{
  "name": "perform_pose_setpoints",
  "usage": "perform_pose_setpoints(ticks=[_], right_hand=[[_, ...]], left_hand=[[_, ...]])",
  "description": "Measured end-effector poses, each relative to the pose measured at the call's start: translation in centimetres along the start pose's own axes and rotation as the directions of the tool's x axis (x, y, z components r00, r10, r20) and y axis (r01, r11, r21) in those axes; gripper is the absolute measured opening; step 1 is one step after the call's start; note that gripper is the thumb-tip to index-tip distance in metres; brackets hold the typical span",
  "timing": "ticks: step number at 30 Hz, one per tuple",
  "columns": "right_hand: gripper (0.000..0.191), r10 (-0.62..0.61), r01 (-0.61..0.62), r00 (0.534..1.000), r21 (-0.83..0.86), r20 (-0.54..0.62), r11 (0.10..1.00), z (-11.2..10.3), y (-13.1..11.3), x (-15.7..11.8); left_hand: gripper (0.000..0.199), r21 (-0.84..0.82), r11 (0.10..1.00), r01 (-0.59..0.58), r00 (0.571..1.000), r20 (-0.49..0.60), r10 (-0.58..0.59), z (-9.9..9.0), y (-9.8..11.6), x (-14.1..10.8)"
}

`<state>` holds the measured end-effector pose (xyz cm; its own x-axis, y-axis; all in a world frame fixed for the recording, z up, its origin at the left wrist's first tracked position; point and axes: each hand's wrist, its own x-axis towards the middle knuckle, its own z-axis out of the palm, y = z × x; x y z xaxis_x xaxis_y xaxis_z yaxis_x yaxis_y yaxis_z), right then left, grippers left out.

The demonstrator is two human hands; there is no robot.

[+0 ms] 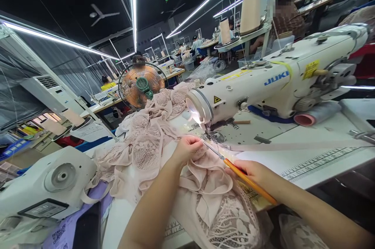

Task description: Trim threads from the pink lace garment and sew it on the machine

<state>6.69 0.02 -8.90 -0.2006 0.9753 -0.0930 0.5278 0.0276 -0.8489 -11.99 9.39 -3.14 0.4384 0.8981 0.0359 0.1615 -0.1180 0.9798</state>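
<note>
Just left of the needle area of a white sewing machine [249, 81], my left hand [189, 149] pinches the edge of a pale pink lace garment [228, 217]. My right hand [249, 171] is wrapped round an orange-handled tool [249, 181], whose thin metal tip points up and left, close to my left fingertips. What kind of tool it is cannot be made out. The garment hangs down over the table's front edge below my hands. A pale strip [304, 146] runs from the needle area to the right.
More lace garments [146, 151] are heaped on the left of the table. A fan [142, 86] stands behind them. A white machine head [49, 182] and a dark phone-like object [87, 225] lie at the left. A thread cone [316, 113] lies under the machine arm. People sit farther back.
</note>
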Motion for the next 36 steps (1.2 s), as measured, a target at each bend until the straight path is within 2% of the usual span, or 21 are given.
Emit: perform_pose_setpoints(ticks=[12,17,27,32,36], right_hand=[[0.050,-0.011,0.012,0.999,0.029,-0.036,0.999,0.9,-0.6,0.3],[0.049,0.023,-0.023,0.999,0.023,-0.028,0.999,0.7,-0.8,-0.3],[0.048,0.042,-0.043,0.999,0.186,0.010,0.982,1.6,-0.4,-0.3],[0.048,0.031,-0.026,0.999,0.187,-0.024,0.982,1.6,-0.8,-0.5],[0.049,0.029,-0.027,1.000,0.169,-0.007,0.985,1.4,-1.2,-0.8]], left_hand=[[0.033,-0.002,1.000,0.001,1.000,-0.002,-0.001,0.0,-0.2,0.1],[0.034,0.031,0.999,0.011,1.000,0.007,-0.011,0.1,-0.1,0.1],[0.032,-0.058,0.997,0.050,0.999,0.000,-0.050,0.3,-0.8,0.2],[0.030,-0.087,0.995,0.056,0.998,0.000,-0.057,0.3,-0.9,0.3],[0.029,-0.098,0.994,0.051,0.999,-0.011,-0.052,0.4,-0.8,0.3]])
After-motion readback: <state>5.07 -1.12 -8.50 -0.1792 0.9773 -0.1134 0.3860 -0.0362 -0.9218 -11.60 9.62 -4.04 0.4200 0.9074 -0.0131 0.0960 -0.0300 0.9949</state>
